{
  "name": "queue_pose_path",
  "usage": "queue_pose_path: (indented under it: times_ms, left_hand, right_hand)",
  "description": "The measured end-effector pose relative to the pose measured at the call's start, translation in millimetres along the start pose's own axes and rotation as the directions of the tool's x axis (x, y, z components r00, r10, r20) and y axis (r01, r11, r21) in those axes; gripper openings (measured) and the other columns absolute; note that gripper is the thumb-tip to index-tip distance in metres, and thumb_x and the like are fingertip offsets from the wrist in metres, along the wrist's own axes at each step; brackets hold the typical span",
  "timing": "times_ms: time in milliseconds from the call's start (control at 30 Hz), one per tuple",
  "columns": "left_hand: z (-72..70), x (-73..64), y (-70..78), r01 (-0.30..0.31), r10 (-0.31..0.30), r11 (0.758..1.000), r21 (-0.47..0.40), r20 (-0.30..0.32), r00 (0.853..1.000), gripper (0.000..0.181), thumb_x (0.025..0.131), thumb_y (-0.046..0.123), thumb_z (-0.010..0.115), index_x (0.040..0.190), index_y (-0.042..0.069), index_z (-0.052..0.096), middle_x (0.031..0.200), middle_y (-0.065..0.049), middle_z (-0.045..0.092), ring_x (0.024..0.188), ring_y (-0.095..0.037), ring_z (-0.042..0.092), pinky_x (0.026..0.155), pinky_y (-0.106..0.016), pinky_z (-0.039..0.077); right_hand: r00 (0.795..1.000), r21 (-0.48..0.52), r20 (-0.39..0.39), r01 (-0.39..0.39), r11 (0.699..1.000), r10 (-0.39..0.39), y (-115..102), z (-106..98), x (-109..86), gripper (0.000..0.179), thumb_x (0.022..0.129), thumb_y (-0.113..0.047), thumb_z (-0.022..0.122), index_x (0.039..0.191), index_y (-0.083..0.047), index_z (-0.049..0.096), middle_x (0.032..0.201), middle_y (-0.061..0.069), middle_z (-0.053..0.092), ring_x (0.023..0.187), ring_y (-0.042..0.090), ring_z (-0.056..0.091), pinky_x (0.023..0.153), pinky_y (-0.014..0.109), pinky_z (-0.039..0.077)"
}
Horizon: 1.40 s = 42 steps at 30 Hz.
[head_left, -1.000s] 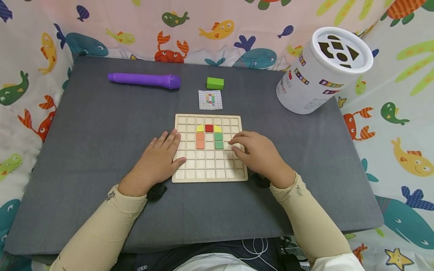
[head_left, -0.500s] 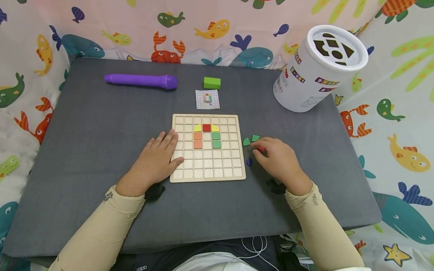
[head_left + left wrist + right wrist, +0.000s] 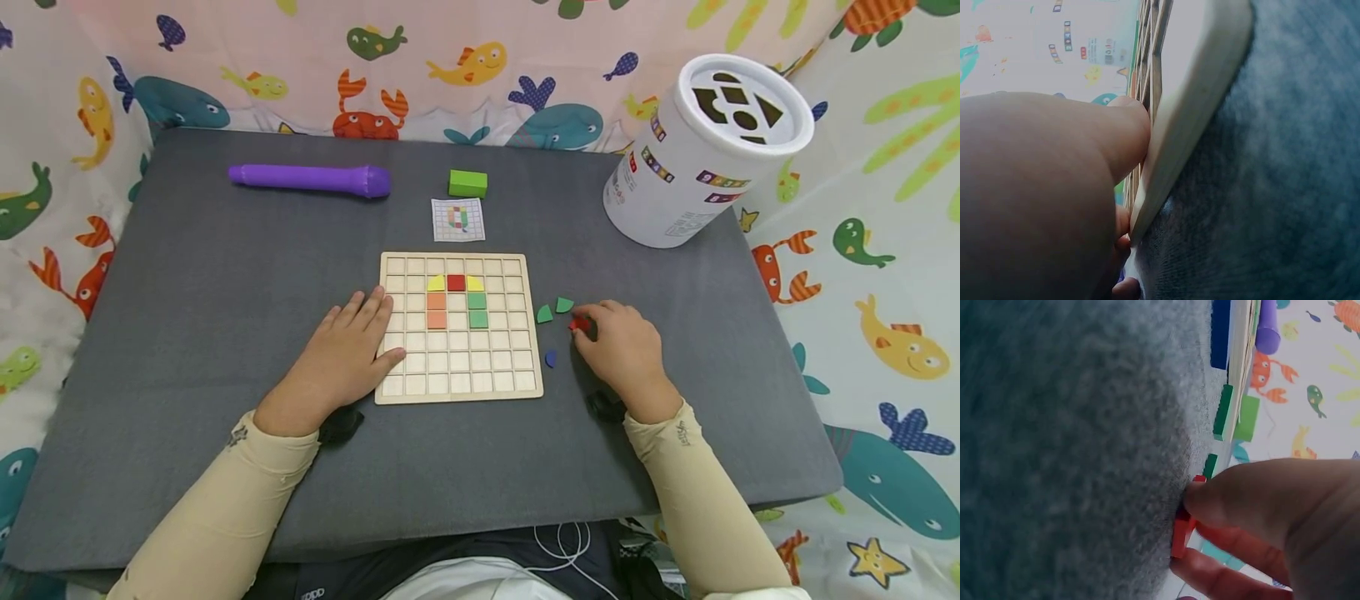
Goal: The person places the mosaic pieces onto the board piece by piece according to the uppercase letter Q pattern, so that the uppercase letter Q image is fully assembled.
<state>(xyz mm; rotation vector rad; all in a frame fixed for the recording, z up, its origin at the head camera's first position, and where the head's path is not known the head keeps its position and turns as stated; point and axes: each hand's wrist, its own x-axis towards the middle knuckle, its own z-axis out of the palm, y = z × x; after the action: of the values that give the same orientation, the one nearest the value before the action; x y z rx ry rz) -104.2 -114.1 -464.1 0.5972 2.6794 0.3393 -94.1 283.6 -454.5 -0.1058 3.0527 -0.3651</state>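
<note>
My left hand [image 3: 341, 358] lies flat, its straight fingers and thumb on the left edge of a wooden grid board [image 3: 459, 386]. In the left wrist view the thumb [image 3: 1124, 128] rests over the board's rim. Several coloured tiles sit in the grid: a red square tile [image 3: 456, 283] between yellow ones, orange squares [image 3: 437, 319] at left, green squares [image 3: 477, 319] at right. Right of the board, my right hand [image 3: 626, 358] pinches a small red tile [image 3: 1181, 534] at the tabletop between thumb and fingers. Part of it is hidden. Green tiles [image 3: 544, 314] and a blue rounded tile [image 3: 551, 359] lie nearby.
Behind the board lie a small pattern card [image 3: 458, 220] and a green block [image 3: 468, 183]. A purple microphone-shaped stick [image 3: 311, 177] lies at the back left. A white tub [image 3: 667, 200] with shape-cut holes in its lid stands at the back right of the grey table [image 3: 247, 250].
My right hand has moved right, off the board's right side to the loose tiles, and now holds the red tile. The loose tiles have come into sight. My left hand stays on the board.
</note>
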Motion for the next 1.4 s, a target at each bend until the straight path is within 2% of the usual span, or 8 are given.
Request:
queue_pose_path:
  times_ms: [167,367,567,633,733,900,1233,1400]
  left_hand:
    - [0.7,0.5,0.2,-0.001,0.001,1.000,-0.004,0.007,1.000,0.085,0.112,0.048,0.050,0.170,0.000,0.010,0.178,-0.016,0.005,0.162,-0.041,0.005,0.128,-0.060,0.007]
    - [-0.4,-0.2,0.0,0.003,-0.003,1.000,-0.007,0.008,1.000,0.085,0.112,0.048,0.050,0.170,0.000,0.010,0.178,-0.016,0.005,0.162,-0.041,0.005,0.128,-0.060,0.007]
    - [0.6,-1.2,-3.6,0.007,-0.007,1.000,-0.006,-0.001,1.000,0.084,0.112,0.048,0.049,0.170,0.000,0.011,0.178,-0.017,0.006,0.162,-0.041,0.006,0.128,-0.060,0.008]
    - [1.5,-0.9,-4.6,0.008,-0.008,1.000,0.000,0.001,1.000,0.085,0.112,0.049,0.049,0.170,0.001,0.010,0.178,-0.016,0.005,0.162,-0.040,0.006,0.128,-0.059,0.008]
    - [2.3,-0.6,-5.4,0.004,-0.004,1.000,0.010,-0.003,1.000,0.085,0.112,0.049,0.049,0.170,0.001,0.011,0.178,-0.015,0.005,0.163,-0.040,0.006,0.128,-0.059,0.008]
    - [1.4,-1.2,-4.3,-0.007,0.007,1.000,0.009,-0.020,1.000,0.083,0.112,0.048,0.050,0.170,0.000,0.014,0.177,-0.016,0.008,0.162,-0.040,0.009,0.128,-0.059,0.010]
    - [0.8,0.5,-0.3,-0.017,0.017,1.000,0.012,-0.028,0.999,0.082,0.113,0.047,0.050,0.170,-0.001,0.015,0.177,-0.017,0.009,0.162,-0.041,0.010,0.128,-0.059,0.010]
    - [1.4,-0.3,-1.8,-0.001,0.001,1.000,0.001,-0.016,1.000,0.084,0.112,0.048,0.050,0.170,0.000,0.013,0.177,-0.016,0.008,0.162,-0.041,0.008,0.128,-0.060,0.009]
  right_hand:
    - [0.998,-0.012,-0.054,-0.011,1.000,0.010,-8.0,0.2,-3.3,0.022,0.095,-0.025,0.077,0.113,-0.014,0.083,0.104,0.006,0.077,0.075,0.024,0.064,0.053,0.042,0.051]
    - [0.975,0.018,-0.114,0.196,0.980,-0.193,-46.3,-3.3,1.3,0.018,0.093,-0.026,0.084,0.106,-0.013,0.086,0.108,0.005,0.080,0.080,0.024,0.067,0.050,0.039,0.049]
    - [0.885,0.028,-0.055,0.464,0.886,-0.462,-94.8,7.5,20.3,0.012,0.094,-0.024,0.084,0.102,-0.015,0.087,0.103,0.000,0.081,0.090,0.022,0.072,0.067,0.040,0.058]
    - [0.855,0.027,-0.028,0.519,0.855,-0.518,-107.0,12.7,26.8,0.011,0.096,-0.023,0.083,0.103,-0.016,0.087,0.103,-0.002,0.081,0.092,0.021,0.072,0.070,0.037,0.058]
    - [0.831,0.015,0.008,0.557,0.830,-0.557,-120.3,17.8,33.1,0.010,0.096,-0.022,0.082,0.103,-0.017,0.087,0.103,-0.004,0.080,0.088,0.021,0.071,0.068,0.035,0.057]
    - [0.827,-0.022,0.029,0.562,0.827,-0.562,-132.0,18.6,36.5,0.009,0.093,-0.020,0.083,0.101,-0.019,0.087,0.101,-0.006,0.080,0.082,0.022,0.067,0.066,0.035,0.055]
    - [0.813,-0.062,0.082,0.581,0.812,-0.576,-131.2,15.7,30.3,0.008,0.090,-0.018,0.086,0.096,-0.022,0.088,0.097,-0.007,0.079,0.081,0.023,0.065,0.063,0.036,0.055]
    - [0.813,-0.021,0.077,0.580,0.814,-0.577,-130.0,19.1,28.8,0.013,0.090,-0.018,0.089,0.103,-0.021,0.088,0.100,-0.004,0.077,0.086,0.023,0.067,0.069,0.036,0.057]
